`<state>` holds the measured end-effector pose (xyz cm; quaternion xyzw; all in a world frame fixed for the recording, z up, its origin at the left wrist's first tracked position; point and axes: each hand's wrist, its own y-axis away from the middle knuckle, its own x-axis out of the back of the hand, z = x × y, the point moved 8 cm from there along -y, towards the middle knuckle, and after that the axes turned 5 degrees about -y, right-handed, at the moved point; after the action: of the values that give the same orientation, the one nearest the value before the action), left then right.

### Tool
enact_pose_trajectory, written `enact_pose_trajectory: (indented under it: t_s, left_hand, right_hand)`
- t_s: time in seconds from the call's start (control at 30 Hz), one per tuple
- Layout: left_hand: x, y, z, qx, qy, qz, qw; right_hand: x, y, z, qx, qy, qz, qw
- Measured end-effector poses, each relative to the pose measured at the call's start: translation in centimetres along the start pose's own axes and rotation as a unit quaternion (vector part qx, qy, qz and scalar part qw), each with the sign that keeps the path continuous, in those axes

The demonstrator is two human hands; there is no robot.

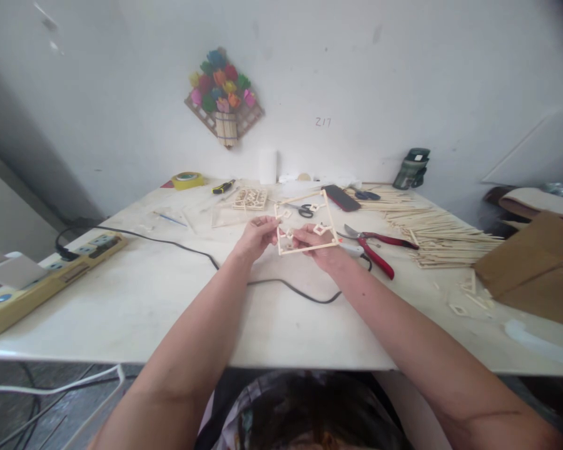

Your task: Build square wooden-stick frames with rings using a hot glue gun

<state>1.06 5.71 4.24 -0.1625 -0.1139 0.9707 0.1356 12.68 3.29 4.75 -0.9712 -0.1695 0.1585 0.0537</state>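
Note:
Above the middle of the table I hold a square frame [304,249] of thin pale wooden sticks, with small diamond-shaped stick pieces set along its inside. My left hand [259,237] pinches the frame's left side, fingers closed. Behind the lower part, my right hand [315,240] has its fingers closed on the frame near a small diamond piece [321,230]. Scissors [305,210] lie beyond the frame and show through its opening. Just right of my right hand are red-handled pruning shears [375,244], and partly behind that hand lies a white tool [351,249] with a cord.
A black cable [164,240] crosses the table from the power strip [65,269] on the left. Loose sticks [441,234] and a cardboard box [535,269] are at right. At the back stand yellow tape [187,180], a stick lattice [250,199], a phone [341,198] and a bottle [411,169].

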Motion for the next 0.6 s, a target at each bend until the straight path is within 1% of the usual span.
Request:
enact_pose_trajectory:
  t_s: [0.33, 0.6]
  left_hand:
    - [0.09, -0.03, -0.04, -0.003, 0.0, 0.002, 1.0]
    - [0.12, -0.07, -0.01, -0.004, -0.005, 0.005, 1.0]
  right_hand:
    - [0.24, 0.04, -0.07, 0.011, 0.01, 0.035, 0.999]
    - [0.37, -0.22, 0.25, 0.013, 0.022, 0.031, 0.999]
